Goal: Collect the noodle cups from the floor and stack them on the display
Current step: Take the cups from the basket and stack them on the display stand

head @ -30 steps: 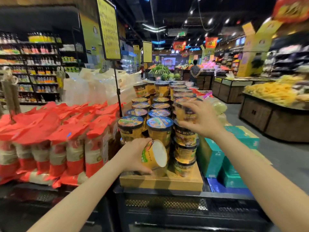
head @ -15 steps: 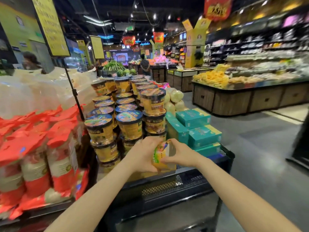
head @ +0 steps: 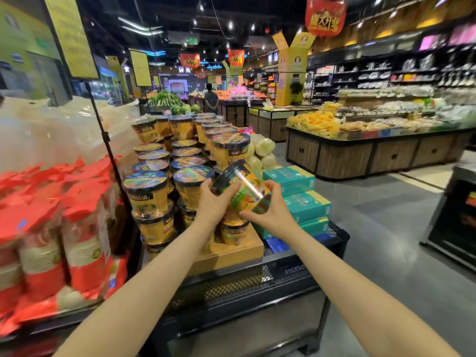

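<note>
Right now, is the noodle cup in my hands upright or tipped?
Tipped. The noodle cup leans with its black lid up-left, held between left hand and right hand.

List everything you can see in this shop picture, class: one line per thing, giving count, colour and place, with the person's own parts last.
held noodle cup: one, yellow with black lid, tilted, between both hands above the display's front right
stacked noodle cups: many, yellow with black rims, in columns on the display
wooden board: one, tan, under the front cups
display stand: one, black mesh, centre
teal boxes: several, stacked right of the cups
red bags: many, red and white, left
yellow sign: one, on a black pole, upper left
produce counter: one, wood-fronted, right
shopper: one, far aisle
left hand: one, gripping the cup
right hand: one, gripping the cup
</note>
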Motion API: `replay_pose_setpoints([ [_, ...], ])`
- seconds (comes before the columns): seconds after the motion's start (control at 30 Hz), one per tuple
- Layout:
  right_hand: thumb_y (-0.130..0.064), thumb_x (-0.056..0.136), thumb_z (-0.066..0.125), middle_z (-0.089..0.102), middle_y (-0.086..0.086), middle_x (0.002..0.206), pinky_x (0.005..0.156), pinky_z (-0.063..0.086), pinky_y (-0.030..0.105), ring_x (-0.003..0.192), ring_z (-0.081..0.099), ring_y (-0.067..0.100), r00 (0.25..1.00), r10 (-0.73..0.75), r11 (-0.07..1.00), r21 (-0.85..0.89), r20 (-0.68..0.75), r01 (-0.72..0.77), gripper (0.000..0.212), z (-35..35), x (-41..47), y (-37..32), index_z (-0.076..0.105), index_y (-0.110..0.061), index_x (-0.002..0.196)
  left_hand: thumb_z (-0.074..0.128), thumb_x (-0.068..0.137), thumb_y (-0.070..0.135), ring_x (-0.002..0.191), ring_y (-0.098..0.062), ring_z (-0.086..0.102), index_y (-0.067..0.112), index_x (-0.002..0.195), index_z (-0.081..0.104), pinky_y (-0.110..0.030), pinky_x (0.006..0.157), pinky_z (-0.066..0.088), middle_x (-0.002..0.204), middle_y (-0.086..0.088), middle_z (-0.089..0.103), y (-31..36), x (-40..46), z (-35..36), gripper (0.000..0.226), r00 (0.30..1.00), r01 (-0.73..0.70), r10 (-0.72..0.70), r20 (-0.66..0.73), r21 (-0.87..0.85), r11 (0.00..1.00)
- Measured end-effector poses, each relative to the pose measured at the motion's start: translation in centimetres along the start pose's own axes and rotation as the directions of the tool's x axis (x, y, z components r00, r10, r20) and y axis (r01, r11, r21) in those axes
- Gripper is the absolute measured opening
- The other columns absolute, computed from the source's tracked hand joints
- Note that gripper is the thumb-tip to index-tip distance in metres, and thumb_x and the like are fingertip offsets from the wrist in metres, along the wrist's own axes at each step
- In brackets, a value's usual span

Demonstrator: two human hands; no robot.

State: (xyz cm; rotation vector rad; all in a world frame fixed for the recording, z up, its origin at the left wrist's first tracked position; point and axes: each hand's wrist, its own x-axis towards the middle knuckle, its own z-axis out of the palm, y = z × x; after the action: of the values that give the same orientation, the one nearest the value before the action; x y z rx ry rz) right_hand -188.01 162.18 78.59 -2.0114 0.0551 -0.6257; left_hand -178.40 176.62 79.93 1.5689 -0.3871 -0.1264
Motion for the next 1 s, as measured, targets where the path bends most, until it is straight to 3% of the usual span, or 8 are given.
replay_pose_setpoints([
  [0.1, -0.034, 0.074, 0.082, 0.048, -0.009, 0.120, 0.090, 0.047, 0.017, 0.109, 0.054, 0.002, 0.999, -0.026, 1.000, 0.018, 0.029, 0.025, 0.073, 0.7, 0.5, 0.4, 0.031, -0.024, 0.125, 0.082, 0.069, 0.050, 0.112, -0.012, 0.053, 0.018, 0.130, 0.046, -0.026, 0.089, 0.045, 0.120, 0.008, 0.053, 0.6, 0.0, -0.3, 0.078, 0.986, -0.119, 0.131, -0.100, 0.114, 0.986],
  [0.17, -0.046, 0.077, 0.076, 0.050, -0.011, 0.121, 0.094, 0.047, 0.026, 0.112, 0.053, 0.001, 0.997, -0.034, 0.999, 0.008, 0.070, 0.034, 0.069, 0.5, 1.2, 0.5, 0.036, -0.023, 0.127, 0.083, 0.070, 0.046, 0.104, -0.012, 0.054, 0.020, 0.119, 0.054, -0.023, 0.080, 0.045, 0.113, 0.007, 0.056, 1.2, 0.3, -1.0, 0.063, 0.967, -0.208, 0.238, -0.093, 0.256, 0.944],
  [0.27, -0.056, 0.084, 0.064, 0.047, -0.008, 0.132, 0.102, 0.042, 0.030, 0.123, 0.047, 0.007, 0.991, -0.087, 0.995, -0.031, 0.100, 0.091, 0.065, -0.1, 3.3, 0.3, 0.039, -0.021, 0.134, 0.085, 0.069, 0.044, 0.106, -0.009, 0.051, 0.023, 0.117, 0.054, -0.016, 0.079, 0.041, 0.116, 0.007, 0.055, 2.8, 1.6, -2.9, 0.061, 0.937, -0.289, 0.338, -0.086, 0.348, 0.892],
  [0.4, -0.041, 0.094, 0.059, 0.045, -0.010, 0.128, 0.099, 0.036, 0.027, 0.121, 0.042, 0.008, 0.972, -0.236, 0.946, -0.225, 0.013, 0.233, 0.051, -1.4, 8.2, -1.3, 0.041, -0.019, 0.137, 0.085, 0.069, 0.041, 0.106, -0.006, 0.045, 0.018, 0.121, 0.054, 0.000, 0.074, 0.034, 0.119, 0.006, 0.050, 6.1, 4.1, -5.5, 0.065, 0.864, -0.375, 0.484, -0.136, 0.468, 0.801],
  [0.5, -0.037, 0.094, 0.058, 0.046, 0.000, 0.135, 0.102, 0.034, 0.030, 0.125, 0.040, 0.015, 0.931, -0.365, 0.846, -0.417, 0.001, 0.332, 0.053, -2.0, 12.2, -2.6, 0.040, -0.017, 0.140, 0.088, 0.068, 0.035, 0.101, -0.009, 0.046, 0.013, 0.117, 0.054, 0.005, 0.076, 0.029, 0.115, 0.003, 0.047, 7.7, 6.0, -7.3, 0.064, 0.778, -0.439, 0.613, -0.139, 0.578, 0.688],
  [0.63, -0.042, 0.095, 0.054, 0.041, 0.002, 0.142, 0.102, 0.037, 0.036, 0.132, 0.035, 0.020, 0.933, -0.359, 0.783, -0.534, 0.031, 0.319, 0.057, -1.5, 15.7, -3.3, 0.037, -0.019, 0.144, 0.090, 0.065, 0.032, 0.100, -0.005, 0.041, 0.009, 0.114, 0.055, -0.006, 0.083, 0.029, 0.118, -0.002, 0.046, 7.0, 8.5, -8.5, 0.065, 0.736, -0.420, 0.665, -0.128, 0.685, 0.596],
  [0.8, -0.041, 0.095, 0.054, 0.040, 0.004, 0.145, 0.110, 0.033, 0.041, 0.136, 0.033, 0.023, 0.931, -0.365, 0.786, -0.530, 0.017, 0.318, 0.056, -0.1, 16.9, -2.6, 0.039, -0.016, 0.143, 0.087, 0.066, 0.041, 0.120, -0.023, 0.045, 0.012, 0.119, 0.052, -0.040, 0.100, 0.042, 0.127, -0.006, 0.046, 3.8, 10.4, -8.5, 0.069, 0.800, -0.363, 0.592, -0.093, 0.710, 0.603],
  [1.0, -0.040, 0.095, 0.054, 0.035, 0.001, 0.149, 0.113, 0.028, 0.037, 0.140, 0.027, 0.019, 0.932, -0.362, 0.790, -0.520, 0.032, 0.325, 0.058, 0.3, 16.5, -2.0, 0.036, -0.018, 0.145, 0.086, 0.068, 0.042, 0.123, -0.025, 0.045, 0.013, 0.122, 0.051, -0.041, 0.100, 0.042, 0.130, -0.005, 0.045, 3.0, 10.8, -8.6, 0.071, 0.815, -0.336, 0.567, -0.115, 0.704, 0.626],
])
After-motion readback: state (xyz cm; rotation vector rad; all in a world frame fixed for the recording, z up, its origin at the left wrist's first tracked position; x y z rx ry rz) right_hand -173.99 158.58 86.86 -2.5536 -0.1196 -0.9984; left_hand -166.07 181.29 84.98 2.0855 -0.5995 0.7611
